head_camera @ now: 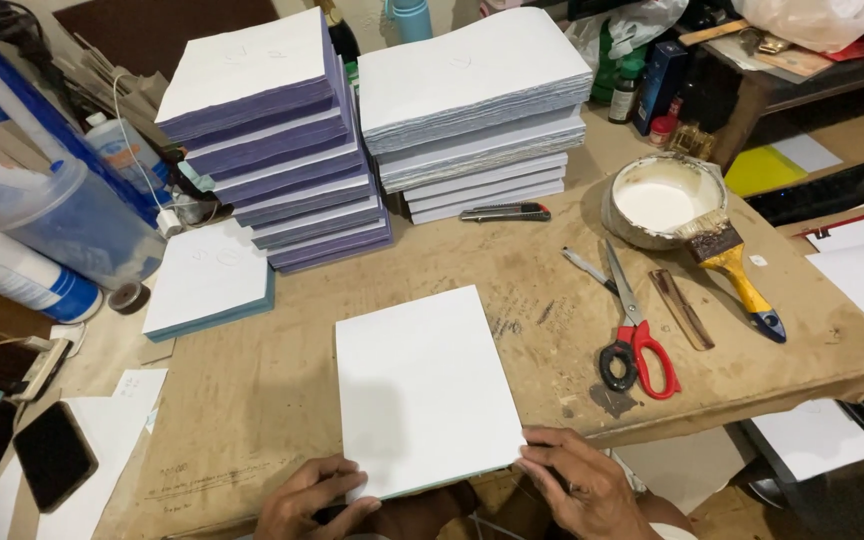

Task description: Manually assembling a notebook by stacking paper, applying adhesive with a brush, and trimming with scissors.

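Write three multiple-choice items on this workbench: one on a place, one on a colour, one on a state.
1. Where do the scissors lie?
A. right of the white pad
B. on the purple stack
C. in the bowl

2. What colour are the scissors' handles?
A. blue and green
B. red and black
C. yellow

3. How do the hands meet the white pad?
A. both at its near edge
B. lifting it high
C. apart from it

Key: 1 A, they lie on the table; 2 B, one loop each; 3 A, left hand and right hand touch its near corners.
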